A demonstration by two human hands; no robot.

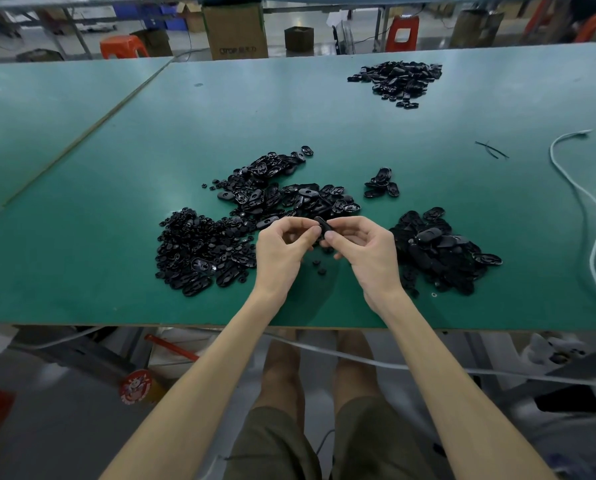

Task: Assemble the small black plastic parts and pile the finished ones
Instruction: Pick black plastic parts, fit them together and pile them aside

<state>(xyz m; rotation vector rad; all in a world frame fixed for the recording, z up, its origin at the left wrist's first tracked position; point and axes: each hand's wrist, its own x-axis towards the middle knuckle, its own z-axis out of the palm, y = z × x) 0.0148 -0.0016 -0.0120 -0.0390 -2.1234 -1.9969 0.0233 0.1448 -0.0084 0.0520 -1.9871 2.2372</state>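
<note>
Both pinch black part [324, 226]: left hand [282, 252], right hand [371, 252]; piles [199, 251] flank, table [185, 311] edge near.

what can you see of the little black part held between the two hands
The black part is small and rounded and looks like moulded plastic with a slight sheen. It is held tilted in the air above the green table, just on the near side of the middle pile. The left hand and the right hand both pinch it with their fingertips, and nothing else touches it. The fingers hide most of it, so I cannot tell whether it is one piece or two being joined.
</note>
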